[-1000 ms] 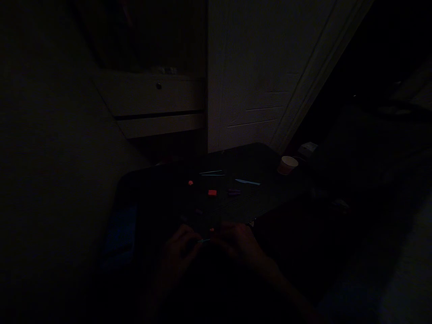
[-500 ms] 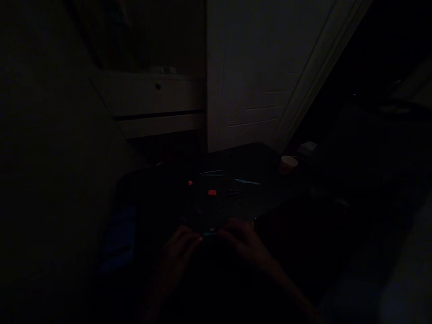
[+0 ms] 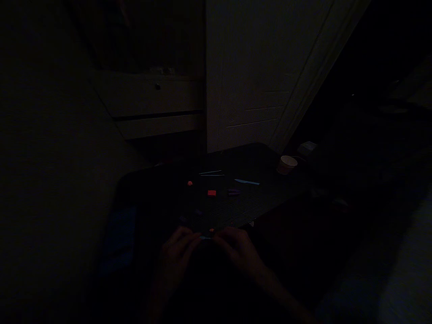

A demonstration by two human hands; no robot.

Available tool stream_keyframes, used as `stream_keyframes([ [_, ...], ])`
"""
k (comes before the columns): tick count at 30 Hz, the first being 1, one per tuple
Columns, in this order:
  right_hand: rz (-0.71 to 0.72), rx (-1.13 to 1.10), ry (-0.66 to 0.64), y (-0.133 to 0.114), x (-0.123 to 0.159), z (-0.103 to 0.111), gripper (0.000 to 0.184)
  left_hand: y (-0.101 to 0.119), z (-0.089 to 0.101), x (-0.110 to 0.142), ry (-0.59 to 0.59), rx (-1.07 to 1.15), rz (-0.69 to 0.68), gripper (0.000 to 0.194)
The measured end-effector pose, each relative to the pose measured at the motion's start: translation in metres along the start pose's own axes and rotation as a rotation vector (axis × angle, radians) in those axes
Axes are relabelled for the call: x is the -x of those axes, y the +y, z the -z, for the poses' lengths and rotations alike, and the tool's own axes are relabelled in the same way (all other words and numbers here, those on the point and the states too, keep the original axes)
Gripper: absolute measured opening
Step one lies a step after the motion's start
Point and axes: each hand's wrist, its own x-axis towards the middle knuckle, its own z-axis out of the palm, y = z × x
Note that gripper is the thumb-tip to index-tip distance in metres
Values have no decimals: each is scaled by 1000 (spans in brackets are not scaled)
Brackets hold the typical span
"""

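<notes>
Between my two hands, low over the near edge of a dark table [image 3: 151, 189], is a small light-blue piece [image 3: 205, 237], too dim to name. My left hand [image 3: 180, 245] pinches its left end, and my right hand [image 3: 238, 245] pinches its right end. Just beyond the fingertips lies a small orange piece [image 3: 211, 230]. Farther back on the table rest a red block [image 3: 211, 193] and two short purple pieces [image 3: 234, 192]. A little orange-red lump [image 3: 190, 183] sits to the left of the block.
A light-blue plastic knife [image 3: 247, 182] and two thin light sticks [image 3: 212, 175] lie toward the back. At the right stands a paper cup [image 3: 286, 165]. A blue flat object [image 3: 118, 240] is on the left. Drawers [image 3: 158, 99] and a pale door [image 3: 249, 81] rise behind the table.
My right hand has come slightly closer to my left, so less of the light-blue piece shows between them. The things on the table stay where they were.
</notes>
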Motion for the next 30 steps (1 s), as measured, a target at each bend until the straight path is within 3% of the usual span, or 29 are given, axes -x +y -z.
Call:
stream_keyframes([
  [10, 22, 189, -58, -2, -6, 8, 15, 0, 2, -1, 0, -11, 13, 16],
  [21, 38, 344, -179, -11, -18, 18, 15, 4, 2, -4, -61, 20, 45, 17],
  [30, 77, 458, -185, -19, -21, 18, 21, 9, 4, -6, -92, 23, 77, 15],
])
